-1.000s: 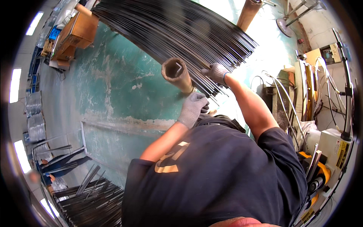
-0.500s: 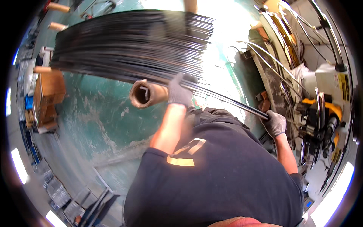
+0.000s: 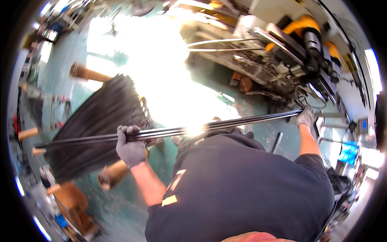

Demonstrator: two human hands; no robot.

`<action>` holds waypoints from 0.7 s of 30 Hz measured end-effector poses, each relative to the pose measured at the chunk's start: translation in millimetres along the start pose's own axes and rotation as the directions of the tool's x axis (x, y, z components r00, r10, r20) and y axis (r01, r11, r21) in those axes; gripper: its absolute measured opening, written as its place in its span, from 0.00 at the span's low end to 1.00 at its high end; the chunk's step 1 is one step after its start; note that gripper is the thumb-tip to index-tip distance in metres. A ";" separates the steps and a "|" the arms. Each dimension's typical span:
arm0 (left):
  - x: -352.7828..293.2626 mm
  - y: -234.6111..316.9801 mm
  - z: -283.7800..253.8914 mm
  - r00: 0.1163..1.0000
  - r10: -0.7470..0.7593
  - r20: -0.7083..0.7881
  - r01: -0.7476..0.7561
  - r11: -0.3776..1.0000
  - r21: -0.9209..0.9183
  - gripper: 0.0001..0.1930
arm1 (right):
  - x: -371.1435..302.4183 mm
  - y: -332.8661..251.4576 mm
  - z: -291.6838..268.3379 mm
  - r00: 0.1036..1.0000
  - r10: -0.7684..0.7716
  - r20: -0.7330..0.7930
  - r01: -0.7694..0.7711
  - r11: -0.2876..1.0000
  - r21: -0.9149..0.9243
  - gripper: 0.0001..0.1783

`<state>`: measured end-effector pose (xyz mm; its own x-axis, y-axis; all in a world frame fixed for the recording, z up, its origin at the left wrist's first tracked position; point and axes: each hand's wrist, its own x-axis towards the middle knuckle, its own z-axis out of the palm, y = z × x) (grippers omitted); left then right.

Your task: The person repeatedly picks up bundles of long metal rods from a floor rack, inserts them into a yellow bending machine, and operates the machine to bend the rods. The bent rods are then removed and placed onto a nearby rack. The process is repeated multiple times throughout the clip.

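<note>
Several long, slim black bars [image 3: 242,121] stretch across in front of my body. My left hand [image 3: 131,149], in a grey glove, is closed around them left of my body. The gloved right hand [image 3: 306,117] grips them at their right end. Their left part passes over a large stack of similar black bars [image 3: 98,109], which lies to my left and is blurred by motion. Brown tube-like posts stick out beside the stack, one tube [image 3: 113,173] near my left forearm and another tube [image 3: 90,73] on the far side.
A machine with yellow-and-black parts [image 3: 308,38] stands at the far right, with a bench [image 3: 229,60] and hoses beside it. Cardboard boxes [image 3: 72,203] are at the lower left. A short bar [image 3: 277,142] lies on the green floor near my right arm. Bright sunlight washes out the floor ahead.
My view and body have turned to the right. The bars in my hands have come away from the stack's near edge and now lie across my front. Both hands keep hold.
</note>
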<state>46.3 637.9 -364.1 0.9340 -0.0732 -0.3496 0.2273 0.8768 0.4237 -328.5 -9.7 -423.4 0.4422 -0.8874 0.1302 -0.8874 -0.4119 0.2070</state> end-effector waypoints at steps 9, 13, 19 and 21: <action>2.8 -221.9 163.1 0.897 -0.294 0.330 0.221 0.945 0.241 0.11 | -17.9 -117.4 -77.3 0.703 -0.232 0.672 -0.402 -0.909 0.107 0.10; 38.8 -246.6 220.6 0.728 -0.435 0.530 0.283 0.894 0.346 0.17 | 30.2 -92.8 -74.9 0.708 -0.033 0.706 -0.294 -0.922 0.251 0.07; 166.8 -207.5 286.5 0.665 -0.394 0.634 0.359 0.913 0.191 0.15 | 94.5 0.7 -31.3 0.555 0.432 0.711 -0.044 -0.838 0.544 0.08; 201.6 -222.3 286.0 0.639 -0.454 0.622 0.417 0.883 0.216 0.13 | 106.2 8.3 -29.4 0.459 0.544 0.702 0.020 -0.797 0.604 0.07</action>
<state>262.9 292.3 -289.9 0.6645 -0.7400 0.1038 0.6497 0.6408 0.4090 -285.0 -101.3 -379.4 -0.3709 -0.7770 -0.5086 0.6374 0.1853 -0.7479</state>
